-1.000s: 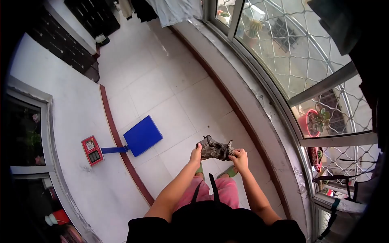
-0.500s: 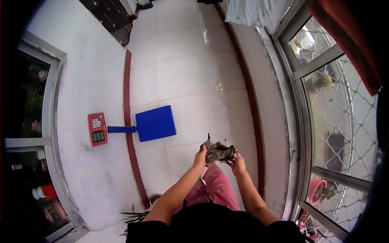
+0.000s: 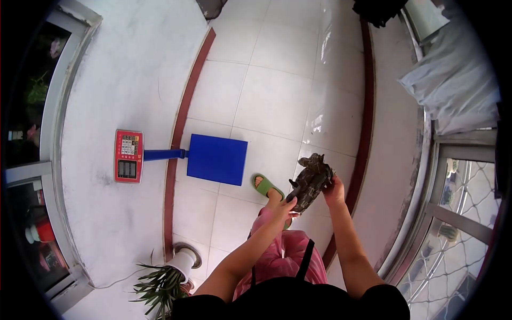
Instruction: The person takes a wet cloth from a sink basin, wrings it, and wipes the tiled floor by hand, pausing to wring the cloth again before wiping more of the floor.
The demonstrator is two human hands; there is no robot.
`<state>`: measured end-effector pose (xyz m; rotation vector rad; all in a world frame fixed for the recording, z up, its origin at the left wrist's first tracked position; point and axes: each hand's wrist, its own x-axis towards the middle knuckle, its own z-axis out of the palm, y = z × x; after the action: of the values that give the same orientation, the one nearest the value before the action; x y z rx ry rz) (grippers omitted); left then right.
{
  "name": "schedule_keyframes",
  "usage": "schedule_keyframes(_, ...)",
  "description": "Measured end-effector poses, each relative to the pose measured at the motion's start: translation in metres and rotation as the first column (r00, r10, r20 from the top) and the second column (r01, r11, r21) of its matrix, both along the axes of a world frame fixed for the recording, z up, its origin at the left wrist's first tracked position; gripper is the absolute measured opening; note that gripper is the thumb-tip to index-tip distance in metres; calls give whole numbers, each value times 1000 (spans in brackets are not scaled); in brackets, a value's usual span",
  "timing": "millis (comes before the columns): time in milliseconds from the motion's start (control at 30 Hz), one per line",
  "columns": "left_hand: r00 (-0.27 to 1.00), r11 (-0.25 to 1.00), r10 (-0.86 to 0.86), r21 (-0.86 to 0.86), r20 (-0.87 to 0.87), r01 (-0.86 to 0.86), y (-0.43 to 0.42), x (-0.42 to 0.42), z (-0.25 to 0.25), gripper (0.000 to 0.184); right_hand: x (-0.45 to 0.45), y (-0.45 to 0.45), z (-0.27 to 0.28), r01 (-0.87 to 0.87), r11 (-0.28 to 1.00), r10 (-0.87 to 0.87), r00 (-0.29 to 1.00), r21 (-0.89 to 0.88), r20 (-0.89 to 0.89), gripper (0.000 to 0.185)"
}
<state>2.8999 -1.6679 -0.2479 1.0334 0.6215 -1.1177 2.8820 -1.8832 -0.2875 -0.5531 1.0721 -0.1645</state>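
In front of my legs I hold up a camouflage-patterned cloth item [image 3: 308, 186], crumpled and mottled in dark green and brown; its exact kind is hard to tell. My left hand [image 3: 286, 207] grips its lower left end. At its right edge, the fingers of my right hand [image 3: 334, 192] are closed on the cloth. Part of the item is hidden behind my fingers. To the left, apart from both hands, stands a platform scale with a blue weighing plate [image 3: 217, 159] and a red display panel [image 3: 128, 156] on a blue post.
A green slipper [image 3: 268, 185] is on my foot, close to the scale. At the lower left is a plant in a white pot [image 3: 183, 262]. Walls with red-brown skirting [image 3: 365, 106] run along both sides of the tiled floor [image 3: 280, 90]. White cloth [image 3: 453, 80] hangs at the upper right.
My view has turned and the scale shows slightly larger. The cloth item has tilted from roughly level to slanting upright, still between both hands. A green slipper has come into view.
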Motion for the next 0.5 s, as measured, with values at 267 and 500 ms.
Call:
schedule_keyframes(267, 939, 974, -137, -129, 317, 186, 2, 123, -159, 72, 191, -9, -28, -404, 328, 642, 759, -854, -113, 32)
schedule_keyframes(500, 641, 254, -758, 959, 117, 125, 87, 193, -338, 89, 258, 16, -312, -679, -519, 600, 142, -519, -787, 51)
